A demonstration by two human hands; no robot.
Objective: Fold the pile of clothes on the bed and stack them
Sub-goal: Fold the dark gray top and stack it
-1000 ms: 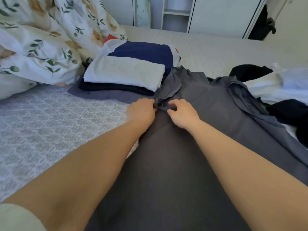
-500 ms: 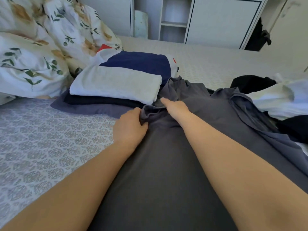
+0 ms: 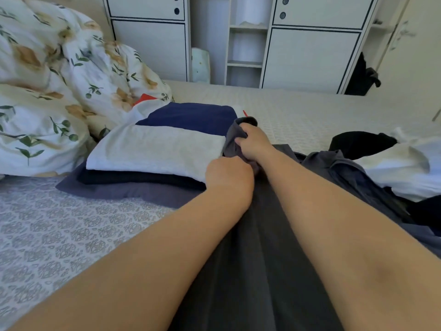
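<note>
We have the dark grey garment (image 3: 257,271) spread on the bed (image 3: 322,115), beside the folded stack (image 3: 155,151). Our left hand (image 3: 229,177) and right hand (image 3: 253,142) both grip its bunched far edge; we should pull it taut and even before folding.

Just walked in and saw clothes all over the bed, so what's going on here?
A person is folding laundry on the bed. Both hands, the left hand and the right hand, grip the bunched end of a dark grey garment that stretches toward the camera. Just left of it sits a stack of folded clothes with a white piece on top. More unfolded clothes, black and white, lie to the right, waiting.
</note>
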